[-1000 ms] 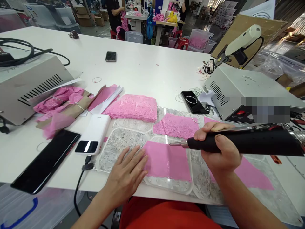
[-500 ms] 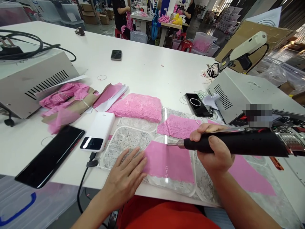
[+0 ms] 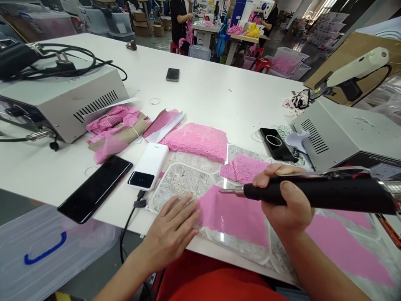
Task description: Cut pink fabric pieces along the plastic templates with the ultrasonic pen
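Note:
My left hand (image 3: 175,225) lies flat, fingers stretched out, with its fingertips on the left edge of a flat pink fabric piece (image 3: 234,221). In my right hand (image 3: 288,205) is a thick black handheld tool (image 3: 328,192) with a pointed metal tip, held level. That tip is over the upper left corner of the fabric; whether it touches cannot be made out. Under the fabric is a clear, patterned mat (image 3: 184,184). A pink lace piece (image 3: 242,168) lies just beyond the tool, and more pink fabric (image 3: 347,246) rests right of my right forearm.
A stack of pink lace (image 3: 197,140) stands behind the mat. On the left are a white power bank (image 3: 150,163), a large black phone (image 3: 95,188) and bundled pink cloth (image 3: 115,129). Grey machine boxes (image 3: 75,100) flank both sides. Another phone (image 3: 277,144) lies at right.
My view has turned left, so the table contents appear farther right. The tool's tip has moved left across the fabric towards its upper left corner. My left hand stays at the fabric's left edge.

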Demonstrator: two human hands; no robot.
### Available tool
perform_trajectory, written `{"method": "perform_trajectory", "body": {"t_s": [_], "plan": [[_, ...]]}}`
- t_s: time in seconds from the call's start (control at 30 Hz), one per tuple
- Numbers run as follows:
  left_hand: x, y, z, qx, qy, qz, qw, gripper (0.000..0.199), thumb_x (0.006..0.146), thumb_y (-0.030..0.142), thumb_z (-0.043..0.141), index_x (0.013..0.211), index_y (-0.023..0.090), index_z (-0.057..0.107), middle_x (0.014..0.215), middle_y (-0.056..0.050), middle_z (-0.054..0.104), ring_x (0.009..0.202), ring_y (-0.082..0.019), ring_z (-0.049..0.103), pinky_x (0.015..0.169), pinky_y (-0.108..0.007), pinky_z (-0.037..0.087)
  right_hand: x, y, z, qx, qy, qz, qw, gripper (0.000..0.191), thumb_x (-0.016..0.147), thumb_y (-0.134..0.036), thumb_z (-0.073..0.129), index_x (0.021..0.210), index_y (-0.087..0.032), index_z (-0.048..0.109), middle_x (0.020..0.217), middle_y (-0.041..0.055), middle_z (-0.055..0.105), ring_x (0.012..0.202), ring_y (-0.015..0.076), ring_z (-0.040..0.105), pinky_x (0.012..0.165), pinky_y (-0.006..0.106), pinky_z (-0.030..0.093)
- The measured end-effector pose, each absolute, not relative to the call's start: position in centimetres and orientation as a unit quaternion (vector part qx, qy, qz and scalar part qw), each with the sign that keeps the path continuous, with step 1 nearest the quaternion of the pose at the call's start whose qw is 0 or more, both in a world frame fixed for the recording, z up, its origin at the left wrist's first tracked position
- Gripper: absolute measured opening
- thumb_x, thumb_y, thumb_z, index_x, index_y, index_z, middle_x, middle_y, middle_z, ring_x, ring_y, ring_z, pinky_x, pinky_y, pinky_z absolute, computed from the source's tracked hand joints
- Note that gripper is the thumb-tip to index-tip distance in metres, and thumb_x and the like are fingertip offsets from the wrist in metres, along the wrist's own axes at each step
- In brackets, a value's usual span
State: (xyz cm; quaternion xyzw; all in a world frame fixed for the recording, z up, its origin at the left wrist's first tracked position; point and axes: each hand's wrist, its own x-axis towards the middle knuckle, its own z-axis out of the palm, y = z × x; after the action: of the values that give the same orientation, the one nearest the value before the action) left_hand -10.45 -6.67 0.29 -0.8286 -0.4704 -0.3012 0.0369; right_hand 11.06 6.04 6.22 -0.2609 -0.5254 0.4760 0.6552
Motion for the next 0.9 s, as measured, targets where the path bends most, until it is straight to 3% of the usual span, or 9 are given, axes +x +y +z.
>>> {"method": "perform_trajectory", "body": {"t_s": [0.9], "plan": [[-10.9,-7.7,-0.1,-0.819,-0.459,-0.343,0.035,0.026,0.094,0.016,0.052,0.117,0.01,0.06,0.119,-0.013,0.068,0.13,-0.029,0.051,0.111,-0.052,0.038,8.6,4.8,6.0,-0.285,-0.53,0.509,0.615,0.008,0.073,-0.023,0.063,0.08,-0.021,0.059,0.08,-0.0006,0.055,0.058,0.0105,0.058,0.058,0.03,0.053]]}}
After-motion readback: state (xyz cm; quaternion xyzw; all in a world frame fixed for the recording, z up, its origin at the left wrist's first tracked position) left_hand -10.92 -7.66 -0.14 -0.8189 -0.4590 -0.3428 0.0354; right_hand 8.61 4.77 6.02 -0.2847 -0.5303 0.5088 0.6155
